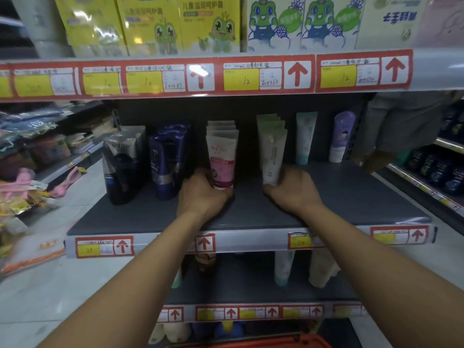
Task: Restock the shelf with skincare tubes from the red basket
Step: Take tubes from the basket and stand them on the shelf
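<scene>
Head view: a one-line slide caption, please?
Left hand grips the pink tube row, right hand the pale green row, on the grey shelf.

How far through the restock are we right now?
Done: rows of pink tubes and pale green tubes stand on the shelf. In hand: left hand grips the pink row, right hand the green. Left: red basket, contents hidden.

Frog-printed yellow boxes [180, 23] line the top tier; pink packets [22, 183] hang left.

Two bare forearms, left hand [200, 194], right hand [293, 192]; no sleeves, jewellery visible.
</scene>
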`<state>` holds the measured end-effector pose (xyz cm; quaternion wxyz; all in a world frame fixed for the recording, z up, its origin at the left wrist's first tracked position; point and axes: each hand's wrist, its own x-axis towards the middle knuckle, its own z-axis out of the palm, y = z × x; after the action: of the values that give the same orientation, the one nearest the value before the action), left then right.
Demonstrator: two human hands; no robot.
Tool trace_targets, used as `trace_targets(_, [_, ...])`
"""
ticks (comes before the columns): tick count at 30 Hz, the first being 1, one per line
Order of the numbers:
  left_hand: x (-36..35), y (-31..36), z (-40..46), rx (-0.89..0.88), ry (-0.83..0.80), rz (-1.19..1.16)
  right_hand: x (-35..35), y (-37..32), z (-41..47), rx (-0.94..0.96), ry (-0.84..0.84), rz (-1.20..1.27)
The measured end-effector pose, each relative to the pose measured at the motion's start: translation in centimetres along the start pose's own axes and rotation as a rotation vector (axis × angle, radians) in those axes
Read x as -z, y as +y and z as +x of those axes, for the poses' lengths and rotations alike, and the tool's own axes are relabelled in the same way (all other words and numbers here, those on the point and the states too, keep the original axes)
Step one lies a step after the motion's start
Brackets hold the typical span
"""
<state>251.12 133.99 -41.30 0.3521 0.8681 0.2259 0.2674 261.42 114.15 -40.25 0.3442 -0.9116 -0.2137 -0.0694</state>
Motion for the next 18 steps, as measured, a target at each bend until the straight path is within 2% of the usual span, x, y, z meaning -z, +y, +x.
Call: trace_targets(18, [0.27, 0.11, -0.21, 0.04, 0.018, 0.016, -0.42, 0.45, 0.49, 0.04, 0.012, -0.034])
